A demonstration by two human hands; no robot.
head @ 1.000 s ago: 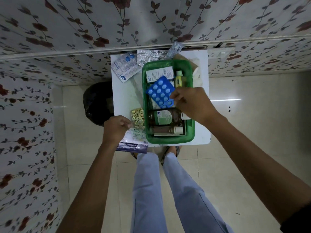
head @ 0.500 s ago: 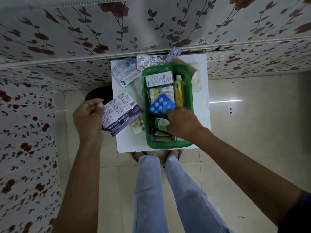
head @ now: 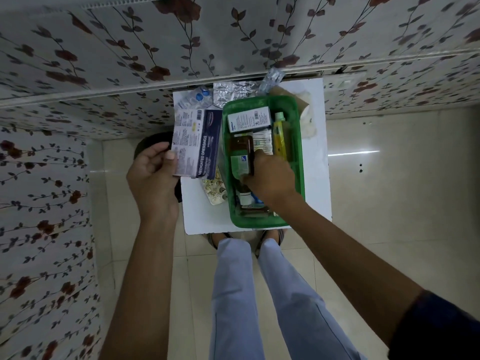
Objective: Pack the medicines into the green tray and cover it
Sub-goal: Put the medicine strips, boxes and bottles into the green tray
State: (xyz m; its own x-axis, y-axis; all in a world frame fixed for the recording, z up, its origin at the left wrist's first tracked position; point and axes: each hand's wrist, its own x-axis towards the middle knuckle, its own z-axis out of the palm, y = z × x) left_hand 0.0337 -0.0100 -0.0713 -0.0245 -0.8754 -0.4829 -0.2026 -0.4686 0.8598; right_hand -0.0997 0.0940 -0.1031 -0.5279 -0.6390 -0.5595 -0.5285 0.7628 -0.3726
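The green tray (head: 298, 152) stands on a small white table (head: 315, 178) against the wall. My left hand (head: 153, 172) holds a blue and white box of medicated dressings (head: 197, 144) above the table's left side. My right hand (head: 270, 175) is inside the tray, gripping a brown bottle with a green label (head: 240, 157) lifted at an angle. The tray also holds a white box (head: 249, 118), a yellow tube (head: 280, 136) and more bottles near its front end. The blue blister pack is mostly hidden under my right hand.
Blister strips lie on the table: a golden one (head: 214, 189) left of the tray, a silver one (head: 233, 92) and a white-blue one (head: 193, 98) at the back. A brown paper and white wad (head: 306, 113) sit right of the tray. A dark bin (head: 150, 144) stands left.
My left hand lifted the dressings box from the table's front edge up and toward the back. My right hand put the blue blister pack down in the tray and took hold of the brown bottle.
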